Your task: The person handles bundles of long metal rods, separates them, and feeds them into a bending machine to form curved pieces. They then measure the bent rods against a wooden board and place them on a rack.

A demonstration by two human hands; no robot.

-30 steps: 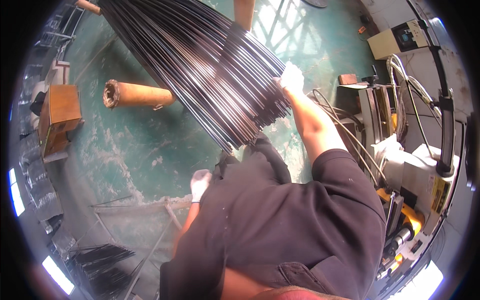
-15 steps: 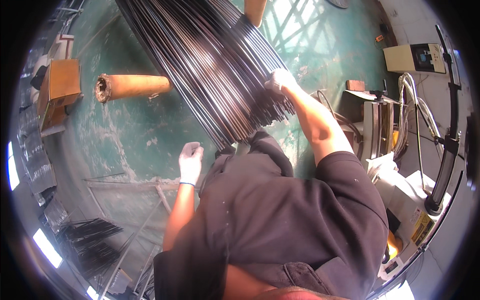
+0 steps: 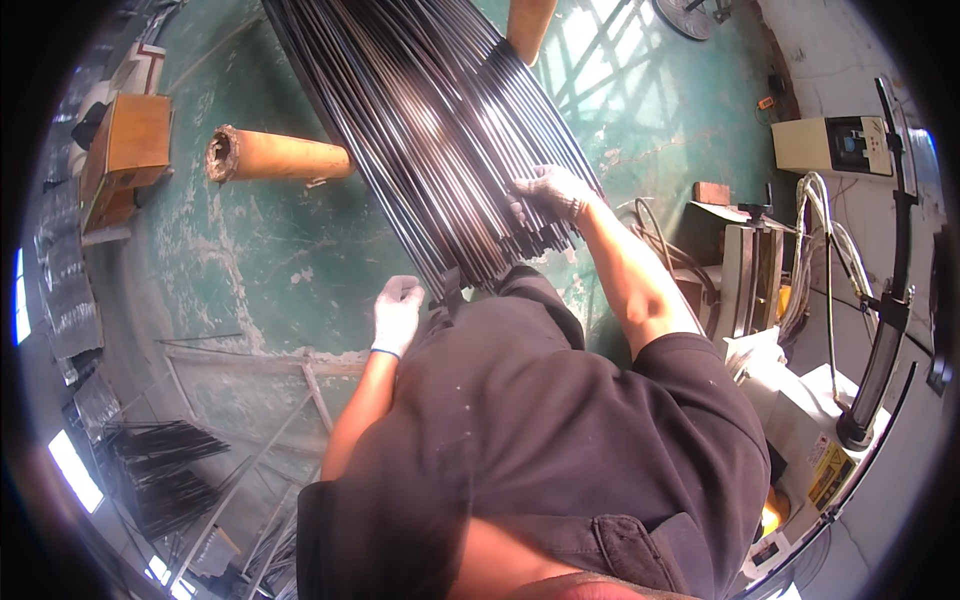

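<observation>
A large bundle of long dark metal rods (image 3: 420,120) slants from the top of the view down to my waist, resting on a round wooden log (image 3: 275,157). My right hand (image 3: 552,192), in a white glove, lies over the right side of the bundle near the rod ends, fingers curled around several rods. My left hand (image 3: 397,310), also gloved, is closed in a fist just left of the lowest rod ends; I see nothing in it. My dark shirt hides the very tips of the rods.
A second log (image 3: 530,25) props the bundle at the top. A wooden box (image 3: 125,150) stands at the left. Beige machines (image 3: 830,145) and cables (image 3: 815,250) crowd the right. A metal frame and short dark rods (image 3: 165,465) lie on the green floor at lower left.
My left hand has risen from beside my waist toward the rod ends and closed. My right hand has shifted left along the bundle's end.
</observation>
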